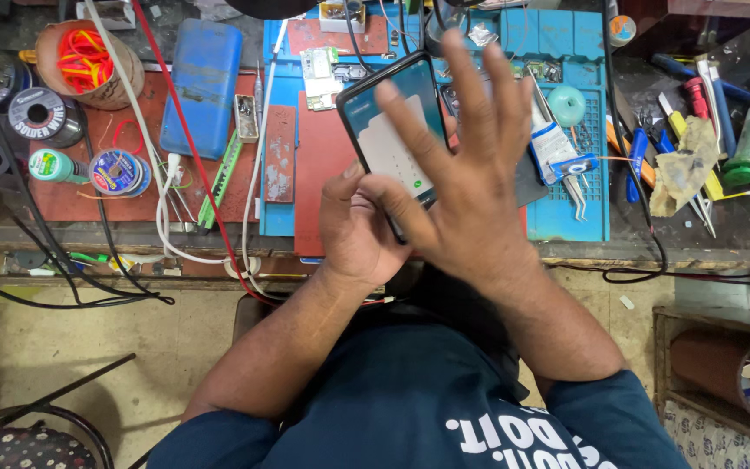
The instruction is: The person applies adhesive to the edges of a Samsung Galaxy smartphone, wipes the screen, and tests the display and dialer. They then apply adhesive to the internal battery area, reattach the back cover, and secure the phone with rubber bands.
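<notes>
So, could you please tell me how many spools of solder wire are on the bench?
3, all at the far left: a dark spool, a green one below it, and a blue one beside that. Clutter may hide others.

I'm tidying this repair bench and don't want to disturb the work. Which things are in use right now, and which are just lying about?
In use:
- smartphone, screen lit
- left hand, gripping it
- right hand, fingers spread over the screen

Lying about:
- blue case
- solder wire spools
- cup of rubber bands
- white cable
- red-handled screwdriver
- blue work mat
</notes>
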